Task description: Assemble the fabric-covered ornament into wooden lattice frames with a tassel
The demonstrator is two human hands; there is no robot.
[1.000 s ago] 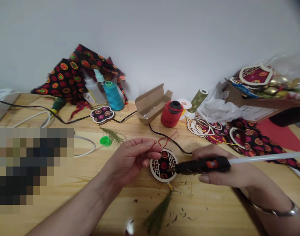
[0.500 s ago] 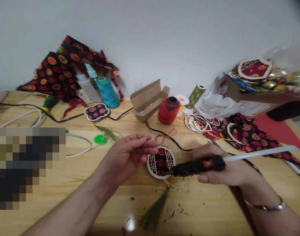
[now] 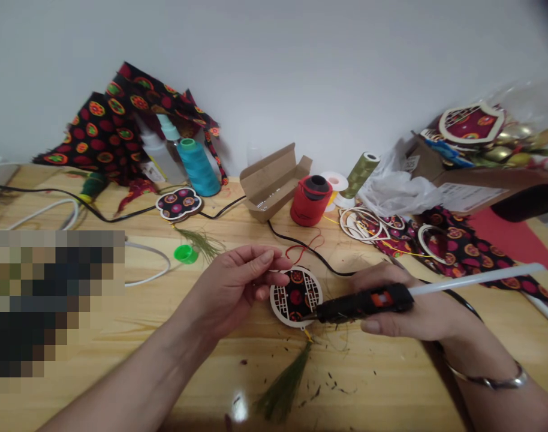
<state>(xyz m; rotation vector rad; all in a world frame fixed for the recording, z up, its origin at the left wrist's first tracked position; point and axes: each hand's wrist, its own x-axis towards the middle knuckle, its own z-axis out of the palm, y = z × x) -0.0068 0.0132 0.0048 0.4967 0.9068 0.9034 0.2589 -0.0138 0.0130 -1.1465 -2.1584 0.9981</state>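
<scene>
Ornament (image 3: 296, 297), round, with black-and-red fabric inside a pale wooden lattice frame, flat on the worktop (image 3: 368, 384) between both hands. Left grip (image 3: 238, 288) at 9 o'clock from it: fingers (image 3: 265, 258) loosely curled, tips at the upper-left rim, with no telling whether pinching or merely resting there. Right grip (image 3: 404, 306) at 3 o'clock: clenched around a black glue gun (image 3: 364, 303), nozzle at the ornament's right part, apparently against the surface. Pale glue stick (image 3: 472, 277) out of the gun's rear, toward 3 o'clock. Dark green tassel (image 3: 285, 381) at 6 o'clock, tied by yellow thread to the lower rim, lying among scattered dark bits. Green cap (image 3: 186, 254) at 10 o'clock, well apart from the ornament. Black cord (image 3: 310, 255) and red thread just past the upper rim. Farther off, red spool (image 3: 310, 201) and cardboard box (image 3: 274, 183) at 12 o'clock, teal spool (image 3: 198, 168) at 11, olive spool (image 3: 361, 174) at 1, wooden rings (image 3: 359, 223) and patterned fabric (image 3: 454, 225) at 2. Metal bangle (image 3: 490, 381) on the right wrist.
</scene>
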